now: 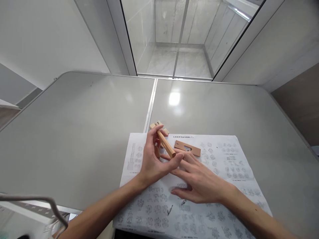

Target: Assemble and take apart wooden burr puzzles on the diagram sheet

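Observation:
My left hand (152, 159) holds a long wooden stick piece (165, 143) between thumb and fingers, tilted, just above a printed paper sheet (221, 156). My right hand (199, 182) lies flat and open on the sheet, its fingertips reaching under the left thumb and touching near the stick's lower end. A flat brown wooden piece with a slot (187, 148) lies on the sheet just beyond the right fingers. A small stack of pale wooden blocks (159, 125), one marked with a number, sits behind the left hand at the sheet's far edge.
The grey table (74, 132) has a seam (151, 106) running down its middle. A window and wall stand behind it. A metal wire frame (53, 207) shows at the lower left, off the table's near edge.

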`<state>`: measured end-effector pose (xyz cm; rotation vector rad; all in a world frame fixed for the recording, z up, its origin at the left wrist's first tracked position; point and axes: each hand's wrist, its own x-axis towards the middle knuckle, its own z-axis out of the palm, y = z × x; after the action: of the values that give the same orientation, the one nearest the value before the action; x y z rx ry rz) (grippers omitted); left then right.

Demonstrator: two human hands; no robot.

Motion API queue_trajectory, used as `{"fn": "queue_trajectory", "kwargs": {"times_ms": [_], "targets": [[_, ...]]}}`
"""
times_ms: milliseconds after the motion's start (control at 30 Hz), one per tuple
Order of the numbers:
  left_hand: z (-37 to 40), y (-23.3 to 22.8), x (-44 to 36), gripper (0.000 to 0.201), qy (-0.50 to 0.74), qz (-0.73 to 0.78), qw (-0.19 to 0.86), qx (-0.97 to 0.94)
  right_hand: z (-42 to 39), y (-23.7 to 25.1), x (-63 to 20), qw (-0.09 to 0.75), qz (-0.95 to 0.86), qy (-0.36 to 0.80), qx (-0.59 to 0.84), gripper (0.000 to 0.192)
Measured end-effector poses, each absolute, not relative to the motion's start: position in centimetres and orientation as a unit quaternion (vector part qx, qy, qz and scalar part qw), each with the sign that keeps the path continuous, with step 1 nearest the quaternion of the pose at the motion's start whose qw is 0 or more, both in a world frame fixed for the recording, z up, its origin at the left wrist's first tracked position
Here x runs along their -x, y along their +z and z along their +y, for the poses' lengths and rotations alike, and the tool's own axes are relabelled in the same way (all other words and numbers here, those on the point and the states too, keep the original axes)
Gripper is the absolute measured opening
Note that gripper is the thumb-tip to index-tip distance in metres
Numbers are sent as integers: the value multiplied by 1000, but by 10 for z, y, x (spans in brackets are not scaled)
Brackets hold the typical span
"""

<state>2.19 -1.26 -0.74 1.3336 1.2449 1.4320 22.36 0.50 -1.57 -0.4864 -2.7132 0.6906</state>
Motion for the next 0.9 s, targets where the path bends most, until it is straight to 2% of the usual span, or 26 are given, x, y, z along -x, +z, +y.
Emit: {"fn": "queue_trajectory", "kwargs": {"times_ms": [133,433,900], "targets": [[-10,-7,-22,72,570,487,404,-525,4,-12,-221,135,-946,247,164,44],[-8,-7,-23,72,569,483,391,-538,0,-20,-218,203,-931,255,167,39],[-9,-8,-22,72,562,489,394,-538,0,-5,-215,113,-938,292,145,44]]}}
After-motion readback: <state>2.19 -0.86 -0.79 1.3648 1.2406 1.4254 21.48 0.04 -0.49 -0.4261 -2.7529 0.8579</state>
